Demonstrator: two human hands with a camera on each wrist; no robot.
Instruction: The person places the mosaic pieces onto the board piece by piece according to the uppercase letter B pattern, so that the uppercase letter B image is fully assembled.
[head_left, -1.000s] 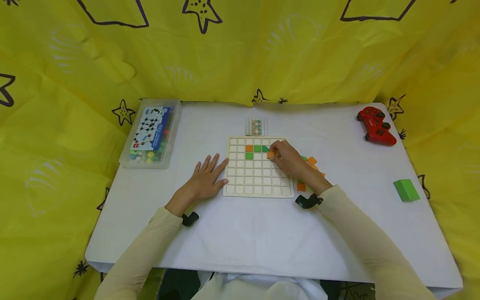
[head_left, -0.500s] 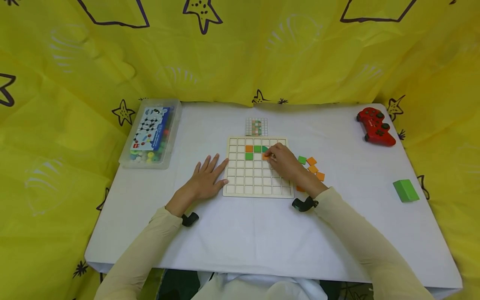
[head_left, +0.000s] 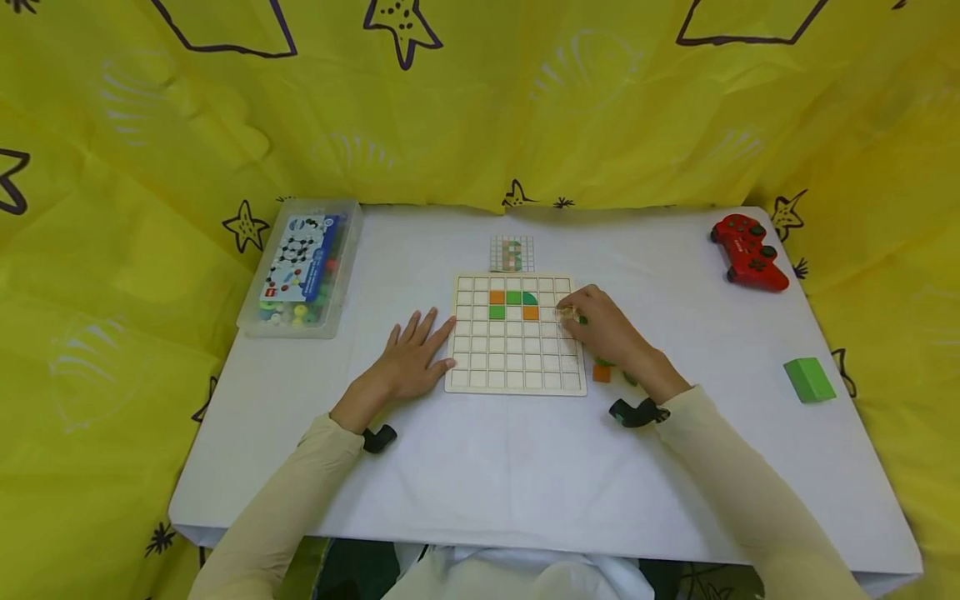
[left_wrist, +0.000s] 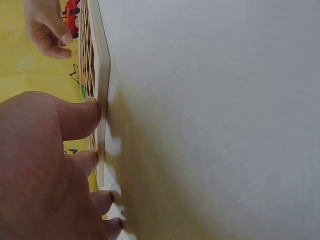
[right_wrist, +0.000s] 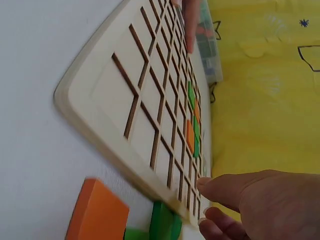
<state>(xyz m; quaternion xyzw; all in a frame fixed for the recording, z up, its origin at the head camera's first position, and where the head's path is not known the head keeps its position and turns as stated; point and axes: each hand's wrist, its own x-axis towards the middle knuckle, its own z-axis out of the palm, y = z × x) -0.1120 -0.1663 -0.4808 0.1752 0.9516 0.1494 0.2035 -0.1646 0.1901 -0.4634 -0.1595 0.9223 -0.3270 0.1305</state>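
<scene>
A pale wooden grid board (head_left: 516, 367) lies mid-table. In its upper cells sit an orange tile (head_left: 497, 297), a green tile (head_left: 513, 297), a green rounded tile (head_left: 529, 298), a lower green tile (head_left: 497, 312) and a lower orange tile (head_left: 530, 313). My left hand (head_left: 408, 362) rests with spread fingers against the board's left edge. Over the right edge is my right hand (head_left: 603, 329), fingers loosely bent; the right wrist view shows its thumb (right_wrist: 225, 187) apart from the fingers and no tile between them. Loose tiles partly show beneath it, including an orange one (head_left: 602, 373).
A small pattern card (head_left: 512, 253) touches the board's far side. The clear plastic box (head_left: 300, 267) stands at left. A red game controller (head_left: 750, 252) and a green block (head_left: 810, 380) lie at right. Yellow curtain (head_left: 450, 125) hangs behind the table.
The right hand has let go of an orange tile, now in a cell below the green rounded one, and has drawn back rightward over the board's edge. The left hand stays put.
</scene>
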